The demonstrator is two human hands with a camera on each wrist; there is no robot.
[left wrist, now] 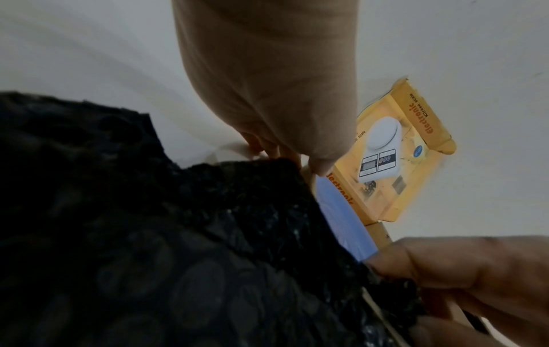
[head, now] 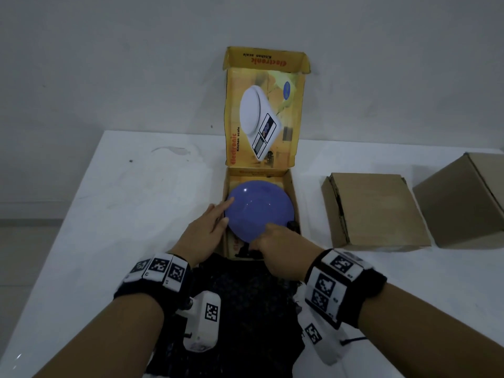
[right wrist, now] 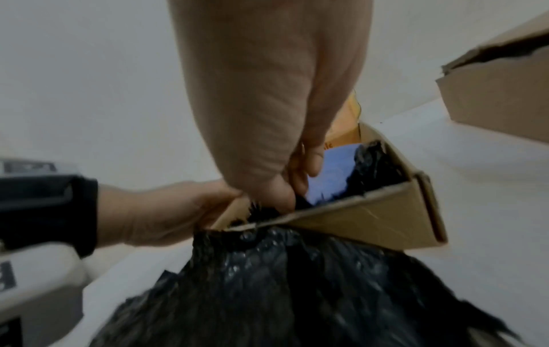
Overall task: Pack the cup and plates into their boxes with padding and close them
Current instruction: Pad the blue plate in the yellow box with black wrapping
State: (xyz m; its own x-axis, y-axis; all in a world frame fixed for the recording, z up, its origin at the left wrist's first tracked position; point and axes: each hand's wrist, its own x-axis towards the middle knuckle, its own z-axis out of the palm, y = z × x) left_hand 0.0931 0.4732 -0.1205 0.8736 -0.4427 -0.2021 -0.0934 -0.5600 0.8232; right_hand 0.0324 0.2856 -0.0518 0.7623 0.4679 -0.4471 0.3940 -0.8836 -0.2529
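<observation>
Light: dim, cool and even; source not visible.
Glare: small highlights on the plate [head: 260, 208]; a glint on the table [head: 81, 214] at its near left corner.
Shadows: soft, faint, beside the boxes [head: 376, 208].
Blur: wrist views smeared; padding [right wrist: 297, 293] nearly featureless black.
Distortion: wide-angle bending at frame edges.
Focus: head view sharpest at centre.

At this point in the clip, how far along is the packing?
Done: two plain cardboard boxes sit closed at the right; their contents are hidden. In hand: the blue plate lies in the open kitchen scale box, left hand steadying its rim, right hand pinching the black bubble wrap at the box's near edge. Left: cover the plate, fold the lid shut.
</observation>
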